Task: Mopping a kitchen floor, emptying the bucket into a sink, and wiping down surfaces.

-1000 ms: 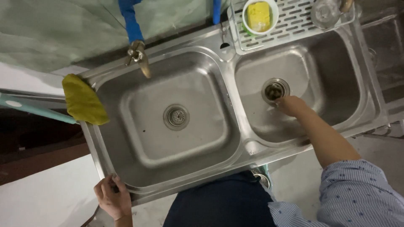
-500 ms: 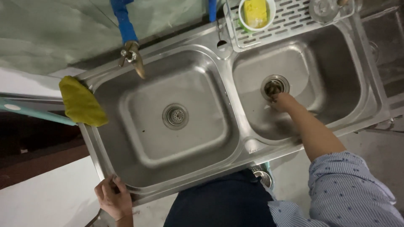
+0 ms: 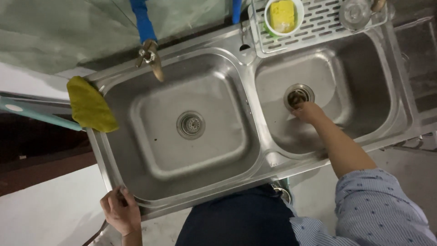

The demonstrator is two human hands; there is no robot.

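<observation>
1. Overhead, the view looks down on a double-bowl stainless steel sink (image 3: 255,150) with a larger left bowl and a smaller right bowl
2. Right hand (image 3: 309,112): reaches down into the right bowl; its fingers are bunched at the near edge of the round metal drain strainer (image 3: 298,95) and touch it. Whether they grip anything cannot be told, since the fingertips are hidden against the drain
3. Right forearm is bare; a blue patterned shirt sleeve (image 3: 378,209) is pushed up above the elbow
4. Left hand (image 3: 120,212): rests on the near left corner of the sink rim, fingers curled over the edge and closed on the rim; it holds no loose item
5. Left bowl: a second round drain (image 3: 190,125) sits at its centre, well apart from both hands
6. Brass-coloured tap (image 3: 152,61) on a blue pipe (image 3: 142,20) stands at the far rim and points over the left bowl
7. Yellow-green cloth (image 3: 91,105) is draped over the far left corner of the sink rim, partly hanging outside it
8. White slotted plastic drain tray (image 3: 325,23) lies across the far edge of the right bowl; on it stand a white round bowl with a yellow sponge (image 3: 283,13) inside and a clear glass (image 3: 356,11) beside it
9. Person's dark trousers (image 3: 236,218) show just below the near rim, between the two arms
</observation>
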